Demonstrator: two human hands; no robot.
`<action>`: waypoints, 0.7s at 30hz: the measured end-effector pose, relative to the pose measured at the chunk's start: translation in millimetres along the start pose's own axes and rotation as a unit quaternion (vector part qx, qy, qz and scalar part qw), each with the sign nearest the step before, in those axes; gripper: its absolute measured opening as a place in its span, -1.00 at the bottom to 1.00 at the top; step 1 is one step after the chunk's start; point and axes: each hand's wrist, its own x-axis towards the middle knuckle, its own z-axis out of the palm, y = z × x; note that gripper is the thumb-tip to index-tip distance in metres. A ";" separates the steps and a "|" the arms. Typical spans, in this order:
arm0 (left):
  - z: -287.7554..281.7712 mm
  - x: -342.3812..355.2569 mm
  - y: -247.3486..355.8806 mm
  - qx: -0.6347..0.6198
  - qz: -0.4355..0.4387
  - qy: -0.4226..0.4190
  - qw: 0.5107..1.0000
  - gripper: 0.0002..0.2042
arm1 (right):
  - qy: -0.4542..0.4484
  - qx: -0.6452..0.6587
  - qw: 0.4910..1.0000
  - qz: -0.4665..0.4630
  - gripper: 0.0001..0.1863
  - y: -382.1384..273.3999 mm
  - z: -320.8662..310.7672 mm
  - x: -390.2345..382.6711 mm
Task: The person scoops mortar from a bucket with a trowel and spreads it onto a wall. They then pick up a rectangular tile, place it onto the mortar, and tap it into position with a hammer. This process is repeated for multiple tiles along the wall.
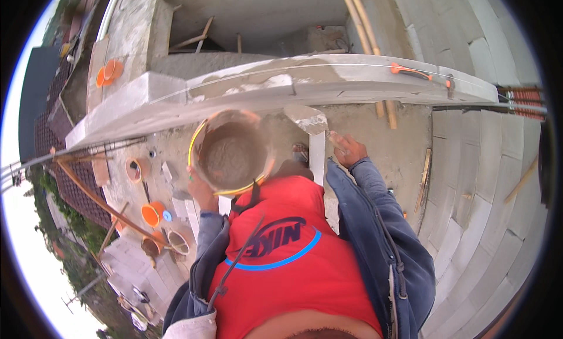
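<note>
My left hand point(203, 191) is closed at the near left side of a round bucket point(268, 162), where a yellow band or handle runs along the rim. Wet grey mortar point(231, 157) lies inside the bucket. In my right hand point(350, 150) is a trowel point(306, 119), gripped by its handle. Its broad blade, smeared with mortar, points left, between the bucket and my right hand. Just beyond both hands runs a low wall of pale blocks point(346, 93), with patches of mortar along its top.
A string line point(252, 74) stretches along the wall top, where an orange-and-black handled tool point(410, 72) lies. Bamboo poles point(359, 22) lean across at the far side. Orange buckets point(153, 213) and loose blocks stand at left. A taller block wall point(469, 163) rises at right.
</note>
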 end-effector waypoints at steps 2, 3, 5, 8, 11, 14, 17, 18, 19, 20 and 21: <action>0.7 5.6 3.6 0.033 0.043 -0.018 0.998 -0.37 | -0.087 0.029 0.996 -0.004 -0.32 -62.2 -11.8 27.4; -1.2 14.6 2.2 0.071 0.075 -0.020 0.994 -0.41 | -0.134 0.047 0.990 -0.006 -0.33 -96.5 -10.5 41.1; -10.6 28.8 -4.9 0.141 0.137 -0.036 0.980 -0.48 | -0.210 -0.005 0.977 -0.016 -0.36 -154.7 2.4 75.7; -13.1 24.8 28.2 0.189 0.213 -0.039 0.958 -0.47 | -0.319 -0.062 0.946 0.008 -0.38 -226.0 49.4 101.8; -39.1 27.9 50.4 0.200 0.213 -0.062 0.954 -0.40 | -0.394 -0.048 0.918 0.004 -0.38 -283.9 71.6 99.0; -70.0 44.4 56.5 0.172 0.219 -0.082 0.957 -0.42 | -0.410 -0.015 0.912 0.029 -0.36 -340.0 63.2 104.7; -97.1 64.9 58.1 0.132 0.250 -0.114 0.952 -0.45 | -0.392 -0.017 0.916 0.089 -0.35 -384.4 93.4 98.1; -102.1 73.7 59.4 0.116 0.269 -0.122 0.948 -0.45 | -0.403 -0.017 0.911 0.080 -0.35 -398.8 105.2 92.8; -107.6 81.7 60.8 0.124 0.288 -0.118 0.942 -0.45 | -0.414 -0.017 0.907 0.071 -0.35 -409.7 115.8 88.3; -114.3 89.6 60.9 0.113 0.270 -0.121 0.948 -0.45 | -0.385 0.010 0.922 0.033 -0.35 -416.5 127.5 81.0; -121.9 96.9 61.2 0.103 0.253 -0.125 0.954 -0.46 | -0.354 0.039 0.934 -0.003 -0.35 -429.0 135.0 75.4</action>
